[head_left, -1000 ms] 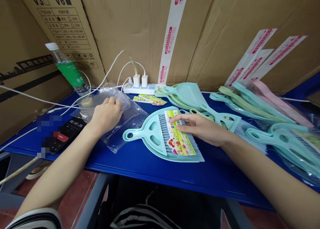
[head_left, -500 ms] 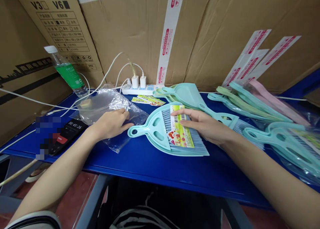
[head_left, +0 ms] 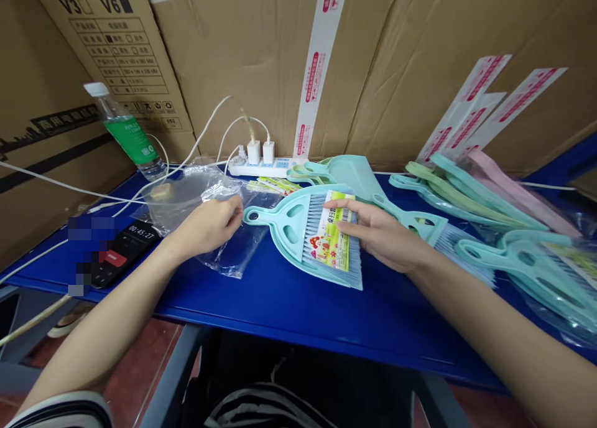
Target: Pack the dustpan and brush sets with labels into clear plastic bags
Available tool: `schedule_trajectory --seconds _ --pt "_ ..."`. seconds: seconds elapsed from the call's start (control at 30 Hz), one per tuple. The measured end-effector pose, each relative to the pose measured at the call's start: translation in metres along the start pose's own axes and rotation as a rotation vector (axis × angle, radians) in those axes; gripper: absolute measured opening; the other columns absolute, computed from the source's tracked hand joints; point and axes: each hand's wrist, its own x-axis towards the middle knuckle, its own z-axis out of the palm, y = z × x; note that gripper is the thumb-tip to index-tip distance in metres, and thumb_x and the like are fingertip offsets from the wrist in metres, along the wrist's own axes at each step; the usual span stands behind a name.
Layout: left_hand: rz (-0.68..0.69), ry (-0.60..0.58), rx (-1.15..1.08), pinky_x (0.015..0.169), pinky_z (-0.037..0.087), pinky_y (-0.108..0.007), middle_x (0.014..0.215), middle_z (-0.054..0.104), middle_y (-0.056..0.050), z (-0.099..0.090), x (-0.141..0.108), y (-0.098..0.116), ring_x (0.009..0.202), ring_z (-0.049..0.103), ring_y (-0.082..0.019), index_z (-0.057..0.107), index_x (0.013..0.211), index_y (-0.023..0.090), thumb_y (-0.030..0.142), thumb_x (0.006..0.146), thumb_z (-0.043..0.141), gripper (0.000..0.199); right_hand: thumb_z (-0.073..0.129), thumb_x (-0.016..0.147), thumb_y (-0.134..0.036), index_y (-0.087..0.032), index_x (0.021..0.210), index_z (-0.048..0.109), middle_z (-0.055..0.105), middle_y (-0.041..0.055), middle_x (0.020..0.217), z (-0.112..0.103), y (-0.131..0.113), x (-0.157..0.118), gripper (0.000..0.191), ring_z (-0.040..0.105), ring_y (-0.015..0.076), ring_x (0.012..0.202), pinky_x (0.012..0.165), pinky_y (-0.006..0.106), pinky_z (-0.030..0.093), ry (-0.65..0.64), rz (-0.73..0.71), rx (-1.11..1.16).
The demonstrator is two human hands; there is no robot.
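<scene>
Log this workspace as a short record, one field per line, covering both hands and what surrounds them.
left hand: curled at the handle end of the dustpan-and-brush set; grip unclear
right hand: fingers on the card label over the bristles
set: light blue dustpan-and-brush set, handle toward the left hand
label: card label, printed, yellow-green and white
left side: clear plastic bag, phone, green-labelled bottle
behind: white power strip, cardboard
right side: more cleaning pieces, blue, green and one pink
surface: blue table
</scene>
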Motion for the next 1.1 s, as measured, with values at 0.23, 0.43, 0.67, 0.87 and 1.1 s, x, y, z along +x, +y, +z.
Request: schedule_trajectory --seconds 0.23,0.43,0.67,0.87,1.1 --pt "0.085 -0.030 -0.400 0.053 0.039 -0.023 0.050 0.053 0.007 0.004 -0.002 0.003 0.044 0.048 -0.010 0.044 0.082 0.021 0.021 0.088 0.036 0.010 0.064 0.077 -0.028 -0.022 0.117 0.060 0.062 0.0082 0.122 0.012 0.004 -0.001 0.040 0.062 0.0232 0.104 0.087 0.042 0.053 0.018 -0.031 0.078" --pt "0.205 -0.034 -0.746 0.050 0.042 -0.020 0.058 0.051 0.006 0.013 0.000 0.014 0.048 0.049 -0.009 0.041 0.085 0.022 0.029 0.093 0.033 0.013 0.066 0.077 -0.029 -0.023 0.110 0.064 0.062 0.0069 0.120 0.024 0.003 -0.004 0.033 0.061 0.0238 0.105 0.088 0.042 0.053 0.039 -0.026 0.130" --pt "0.086 0.102 -0.221 0.064 0.047 -0.029 0.079 0.065 -0.005 0.010 0.002 0.010 0.069 0.063 -0.018 0.054 0.102 0.015 0.028 0.095 0.035 0.023 0.065 0.076 -0.023 -0.023 0.108 0.065 0.061 0.0065 0.125 0.025 0.006 0.000 0.031 0.059 0.0243 0.111 0.097 0.046 0.049 0.053 -0.003 0.155" --pt "-0.389 0.008 0.300 0.076 0.052 -0.041 0.106 0.067 -0.023 0.005 0.003 0.007 0.102 0.067 -0.037 0.054 0.116 0.005 0.033 0.097 0.033 0.040 0.063 0.076 -0.018 -0.024 0.105 0.064 0.063 0.0047 0.123 0.019 0.009 0.004 0.030 0.060 0.0228 0.112 0.100 0.045 0.048 0.091 0.003 0.189" --pt "-0.438 -0.086 0.257 0.079 0.051 -0.045 0.099 0.071 -0.027 0.006 0.002 -0.001 0.102 0.067 -0.040 0.064 0.111 0.004 0.024 0.092 0.030 0.044 0.062 0.078 -0.018 -0.024 0.113 0.064 0.061 0.0056 0.129 0.015 0.011 0.005 0.035 0.060 0.0230 0.114 0.099 0.044 0.050 0.068 0.009 0.167"
